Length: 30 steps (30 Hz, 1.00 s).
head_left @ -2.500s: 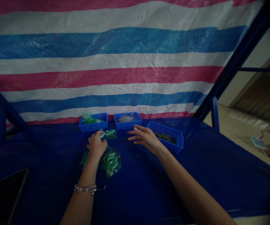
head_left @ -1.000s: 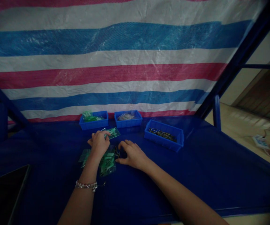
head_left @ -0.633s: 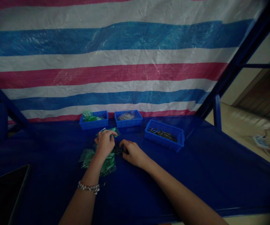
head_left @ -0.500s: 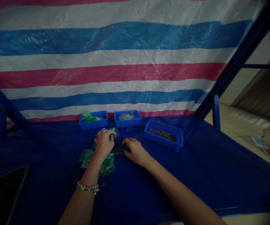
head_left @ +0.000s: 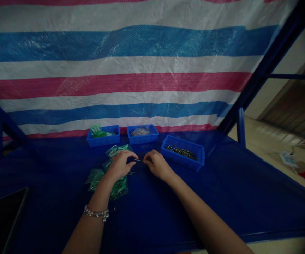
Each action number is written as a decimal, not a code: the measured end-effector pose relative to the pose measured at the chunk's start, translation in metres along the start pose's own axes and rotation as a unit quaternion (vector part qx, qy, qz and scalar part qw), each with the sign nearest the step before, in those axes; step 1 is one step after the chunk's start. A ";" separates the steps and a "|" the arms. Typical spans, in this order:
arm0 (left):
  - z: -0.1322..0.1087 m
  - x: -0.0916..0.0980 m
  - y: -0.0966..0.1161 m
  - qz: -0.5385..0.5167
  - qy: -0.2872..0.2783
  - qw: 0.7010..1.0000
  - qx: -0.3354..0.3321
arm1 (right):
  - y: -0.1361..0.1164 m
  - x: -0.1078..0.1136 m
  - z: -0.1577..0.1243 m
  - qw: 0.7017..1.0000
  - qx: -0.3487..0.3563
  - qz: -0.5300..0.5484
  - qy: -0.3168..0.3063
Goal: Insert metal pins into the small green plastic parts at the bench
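My right hand (head_left: pixel 156 164) pinches a long thin metal screw (head_left: pixel 139 160) between thumb and fingertips, above the blue table. The screw points left toward my left hand (head_left: pixel 122 163), whose thumb and index finger stand slightly apart around its far end. Whether they touch it is hard to see. Beneath my left hand and wrist lie clear bags with green plastic pieces (head_left: pixel 120 188), and another such bag (head_left: pixel 112 151) lies just beyond. A few more screws (head_left: pixel 131 172) rest on the table by my left thumb, partly hidden.
Farther back stand a blue bin with green bags (head_left: pixel 103 141), a blue bin with clear bags (head_left: pixel 143 139) and, on the right, a blue bin of screws (head_left: pixel 197 164). A dark flat device (head_left: pixel 4 218) lies at left. A striped sheet (head_left: pixel 131 84) hangs behind.
My right hand has lifted the screw off the small pile and raised it level between both hands. My left hand has come closer to it, its thumb and index finger around the screw's end.
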<state>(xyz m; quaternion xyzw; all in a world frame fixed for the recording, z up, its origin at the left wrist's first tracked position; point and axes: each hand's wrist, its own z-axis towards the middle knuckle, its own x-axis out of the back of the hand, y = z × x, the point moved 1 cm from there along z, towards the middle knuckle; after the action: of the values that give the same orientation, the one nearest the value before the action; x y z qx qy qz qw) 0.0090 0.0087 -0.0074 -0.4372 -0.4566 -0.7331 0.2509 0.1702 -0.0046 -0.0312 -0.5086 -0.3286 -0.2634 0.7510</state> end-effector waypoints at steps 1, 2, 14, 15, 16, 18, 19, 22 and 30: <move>0.000 -0.001 0.000 -0.002 0.000 1.000 -0.006 | -0.001 0.002 0.000 1.000 0.000 0.003 0.007; 0.000 -0.001 0.000 -0.005 0.003 1.000 -0.009 | -0.001 0.003 0.000 1.000 0.000 0.007 0.011; 0.002 0.003 0.003 -0.011 0.073 0.996 -0.040 | -0.003 0.007 -0.001 1.000 0.009 0.016 0.025; 0.002 0.003 0.004 -0.009 0.075 0.996 -0.043 | -0.003 0.007 -0.001 0.999 0.013 0.016 0.026; 0.002 0.004 0.005 -0.008 0.078 0.996 -0.044 | -0.004 0.007 -0.001 0.999 0.017 0.017 0.028; 0.001 0.004 0.005 -0.008 0.088 0.995 -0.043 | -0.004 0.007 -0.001 0.999 0.021 0.023 0.033; 0.001 0.005 0.006 -0.010 0.094 0.995 -0.041 | -0.004 0.007 -0.001 0.999 0.021 0.027 0.036; 0.001 0.006 0.006 -0.018 0.118 0.992 -0.036 | -0.004 0.006 0.000 0.999 0.015 0.036 0.036; 0.001 0.007 0.005 -0.035 0.152 0.987 -0.022 | -0.010 0.006 0.000 0.997 0.037 0.019 0.058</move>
<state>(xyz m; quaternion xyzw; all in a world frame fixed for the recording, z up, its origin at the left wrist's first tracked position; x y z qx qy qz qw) 0.0092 0.0073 0.0012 -0.3096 -0.4117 -0.8094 0.2819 0.1671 -0.0086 -0.0210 -0.4703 -0.2847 -0.2660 0.7918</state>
